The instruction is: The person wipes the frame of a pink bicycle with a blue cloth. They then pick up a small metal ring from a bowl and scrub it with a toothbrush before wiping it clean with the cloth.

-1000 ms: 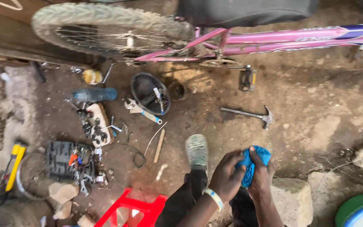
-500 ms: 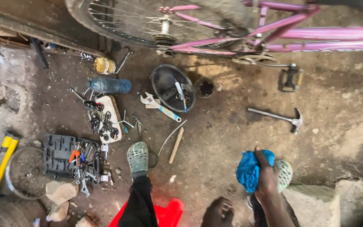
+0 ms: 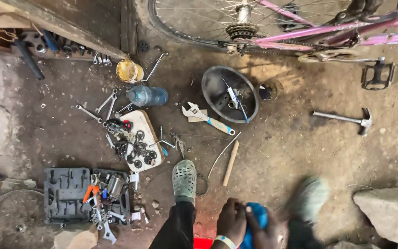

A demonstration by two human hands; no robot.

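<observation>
Gripping a blue cloth (image 3: pixel 255 221) — left hand (image 3: pixel 232 221), right hand (image 3: pixel 266 233) both closed.

A single head-worn camera is looking steeply down from standing height onto the brown dirt ground (image 3: pixel 300 152), taking in the pink-framed bicycle (image 3: pixel 328 30) along the top edge.

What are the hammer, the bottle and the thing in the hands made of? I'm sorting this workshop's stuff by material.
Hammer: looks like bare grey metal, head and shaft alike, dull sheen.
Bottle: clear bluish plastic, see-through and glossy.
Blue thing held between left hand and right hand: probably soft cloth, since it bunches, though blur leaves it open.
</observation>
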